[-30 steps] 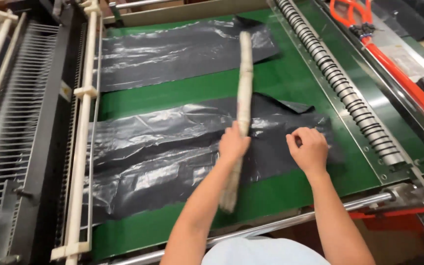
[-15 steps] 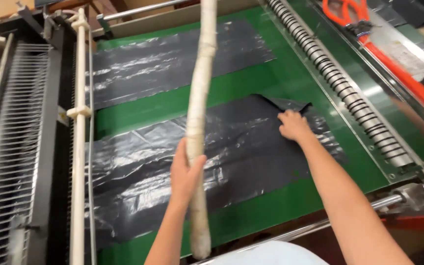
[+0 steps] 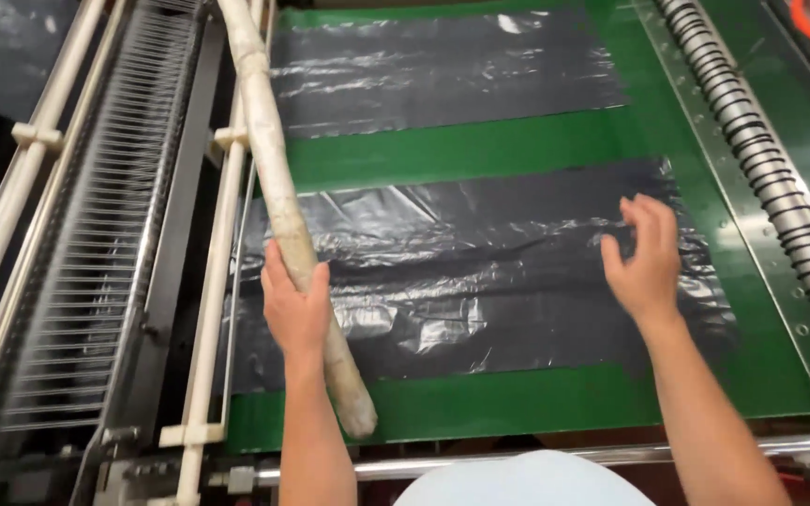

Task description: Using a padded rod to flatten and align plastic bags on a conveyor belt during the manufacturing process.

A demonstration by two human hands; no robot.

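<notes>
So we've got two stacks of black plastic bags lying flat on the green counter (image 3: 517, 150), the near stack (image 3: 480, 272) not picked up yet, left hand (image 3: 294, 314) gripping the pale stick (image 3: 278, 187) over its left end, right hand (image 3: 647, 262) hovering open above its right end.

Black plastic film sheet (image 3: 480, 281): thin, glossy, wrinkled, glare streaks across folds. Second black sheet (image 3: 442, 70), at 12 o'clock: same film, shiny. Green belt (image 3: 461, 150): smooth, matt, rubbery look. Stick (image 3: 283, 206) in left hand (image 3: 297, 314): wrapped in off-white tape, rough, dull, soiled. Spiral roller (image 3: 761, 178), at 2 o'clock: grey metal, dark bands. Comb rack (image 3: 96, 253), at 9 o'clock: thin metal wires, cream-painted rails.
</notes>
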